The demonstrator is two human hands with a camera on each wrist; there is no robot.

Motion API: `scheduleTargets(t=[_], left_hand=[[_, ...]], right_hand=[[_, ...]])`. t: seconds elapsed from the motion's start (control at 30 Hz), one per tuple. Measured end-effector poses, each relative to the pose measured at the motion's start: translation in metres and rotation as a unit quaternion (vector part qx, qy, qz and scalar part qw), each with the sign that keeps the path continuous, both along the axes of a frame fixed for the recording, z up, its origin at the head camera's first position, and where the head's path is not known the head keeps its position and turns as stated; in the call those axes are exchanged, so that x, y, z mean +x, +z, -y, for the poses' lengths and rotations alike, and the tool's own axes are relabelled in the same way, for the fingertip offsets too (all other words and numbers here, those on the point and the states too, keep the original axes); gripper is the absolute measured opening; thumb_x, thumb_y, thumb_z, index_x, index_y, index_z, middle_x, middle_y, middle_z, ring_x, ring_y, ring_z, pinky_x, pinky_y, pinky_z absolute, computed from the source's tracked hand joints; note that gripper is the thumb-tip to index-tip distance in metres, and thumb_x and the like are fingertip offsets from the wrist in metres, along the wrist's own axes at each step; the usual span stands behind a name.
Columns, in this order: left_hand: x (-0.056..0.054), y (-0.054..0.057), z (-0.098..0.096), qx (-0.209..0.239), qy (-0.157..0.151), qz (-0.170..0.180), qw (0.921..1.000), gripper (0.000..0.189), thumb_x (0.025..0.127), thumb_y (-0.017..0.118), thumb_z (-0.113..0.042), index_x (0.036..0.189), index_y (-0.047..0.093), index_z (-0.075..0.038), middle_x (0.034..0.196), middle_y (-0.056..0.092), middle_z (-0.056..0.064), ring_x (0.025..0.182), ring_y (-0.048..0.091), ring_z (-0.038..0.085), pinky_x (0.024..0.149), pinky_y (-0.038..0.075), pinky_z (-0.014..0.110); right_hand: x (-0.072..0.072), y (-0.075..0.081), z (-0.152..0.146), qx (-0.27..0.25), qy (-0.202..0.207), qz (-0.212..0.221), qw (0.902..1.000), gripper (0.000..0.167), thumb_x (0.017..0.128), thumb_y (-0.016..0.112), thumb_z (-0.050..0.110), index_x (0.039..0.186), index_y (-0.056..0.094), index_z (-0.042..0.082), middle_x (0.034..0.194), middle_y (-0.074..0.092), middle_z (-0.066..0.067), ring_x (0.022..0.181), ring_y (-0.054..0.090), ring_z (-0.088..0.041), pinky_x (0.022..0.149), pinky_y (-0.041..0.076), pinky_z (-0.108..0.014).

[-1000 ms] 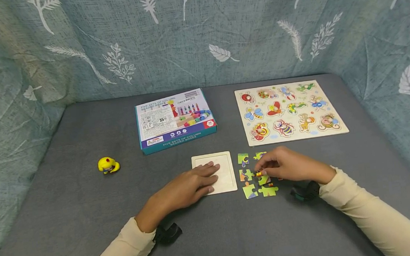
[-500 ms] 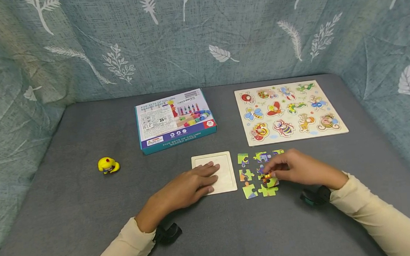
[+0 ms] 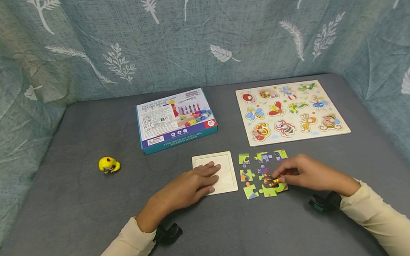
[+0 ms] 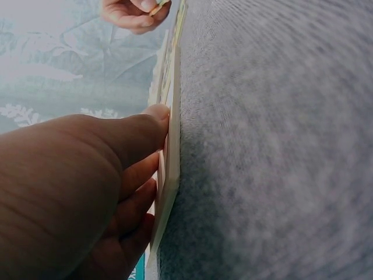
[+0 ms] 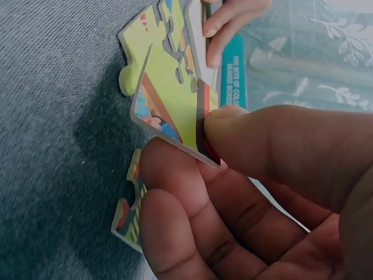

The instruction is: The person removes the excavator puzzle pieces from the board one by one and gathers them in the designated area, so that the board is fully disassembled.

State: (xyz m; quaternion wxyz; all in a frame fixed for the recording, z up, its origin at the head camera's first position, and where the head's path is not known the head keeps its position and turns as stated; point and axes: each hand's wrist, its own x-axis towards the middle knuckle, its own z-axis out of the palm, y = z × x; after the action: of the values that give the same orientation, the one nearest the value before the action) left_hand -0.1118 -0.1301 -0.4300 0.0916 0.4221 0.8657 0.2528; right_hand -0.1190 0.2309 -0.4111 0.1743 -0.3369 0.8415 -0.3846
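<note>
My left hand [image 3: 186,185] rests on a small square wooden puzzle tray [image 3: 227,174], its fingers extended across the pale surface. In the left wrist view the thumb lies at the tray's edge [image 4: 173,140]. My right hand [image 3: 310,174] pinches a green jigsaw piece [image 5: 180,108] between thumb and fingers, tilted above the cloth. Other jigsaw pieces [image 3: 250,191] lie in loose rows just right of the tray. Below my right fingers, the right wrist view shows another jigsaw piece [image 5: 125,220], partly covered by the hand.
A teal bead-set box [image 3: 177,120] lies behind the tray. At the back right is a wooden insect puzzle board [image 3: 292,113]. A small yellow toy [image 3: 108,164] sits at the left on the grey cloth-covered table [image 3: 89,217]. Patterned curtain [image 3: 169,46] hangs behind.
My right hand has moved rightward and slightly nearer with the jigsaw piece, uncovering more pieces in the upper rows. My left hand has stayed on the tray.
</note>
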Motion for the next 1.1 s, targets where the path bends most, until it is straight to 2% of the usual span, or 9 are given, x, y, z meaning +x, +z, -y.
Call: scheduleTargets(t=[0.23, 0.47, 0.53, 0.9, 1.1], left_hand=[[0.0, 0.001, 0.0, -0.001, -0.008, -0.006, 1.0, 0.04, 0.099, 0.06, -0.018, 0.134, 0.057, 0.001, 0.148, 0.043, 0.01, 0.141, 0.031, 0.026, 0.112, 0.029, 0.044], [0.0, 0.001, 0.0, -0.008, -0.006, -0.006, 0.9999, 0.039, 0.099, 0.059, -0.018, 0.133, 0.057, 0.001, 0.148, 0.043, 0.01, 0.141, 0.031, 0.026, 0.112, 0.029, 0.044], [-0.001, 0.001, 0.0, -0.009, -0.006, -0.008, 0.9999, 0.039, 0.099, 0.059, -0.017, 0.133, 0.057, 0.001, 0.148, 0.043, 0.01, 0.141, 0.031, 0.026, 0.112, 0.029, 0.044], [0.0, 0.002, -0.001, -0.009, -0.004, -0.008, 0.9999, 0.039, 0.098, 0.06, -0.018, 0.133, 0.058, 0.0, 0.148, 0.043, 0.01, 0.141, 0.031, 0.025, 0.111, 0.029, 0.044], [0.0, 0.001, -0.001, -0.012, -0.006, -0.012, 0.9998, 0.039, 0.098, 0.06, -0.019, 0.133, 0.058, 0.0, 0.149, 0.043, 0.01, 0.141, 0.031, 0.025, 0.112, 0.029, 0.044]], right_hand=[[0.003, 0.001, -0.006, -0.001, -0.004, -0.006, 1.0, 0.018, 0.087, 0.064, -0.008, 0.1, 0.073, 0.001, 0.096, 0.071, -0.002, 0.081, 0.062, -0.003, 0.068, 0.054, -0.025], [0.005, 0.003, -0.01, 0.017, 0.004, 0.049, 0.9986, 0.015, 0.089, 0.064, -0.005, 0.1, 0.072, 0.002, 0.094, 0.071, 0.0, 0.08, 0.064, -0.005, 0.066, 0.054, -0.025], [0.005, 0.003, -0.011, 0.02, 0.004, 0.053, 0.9984, 0.014, 0.09, 0.064, -0.004, 0.099, 0.072, 0.002, 0.093, 0.071, 0.001, 0.078, 0.063, -0.005, 0.065, 0.053, -0.025], [0.005, 0.003, -0.012, 0.028, 0.004, 0.002, 0.9996, 0.013, 0.088, 0.067, -0.003, 0.095, 0.073, 0.005, 0.091, 0.07, 0.005, 0.075, 0.057, -0.002, 0.063, 0.051, -0.024], [0.004, 0.004, -0.014, 0.034, -0.007, 0.013, 0.9993, 0.013, 0.09, 0.066, -0.002, 0.1, 0.072, 0.003, 0.095, 0.07, 0.001, 0.081, 0.062, -0.004, 0.067, 0.053, -0.025]])
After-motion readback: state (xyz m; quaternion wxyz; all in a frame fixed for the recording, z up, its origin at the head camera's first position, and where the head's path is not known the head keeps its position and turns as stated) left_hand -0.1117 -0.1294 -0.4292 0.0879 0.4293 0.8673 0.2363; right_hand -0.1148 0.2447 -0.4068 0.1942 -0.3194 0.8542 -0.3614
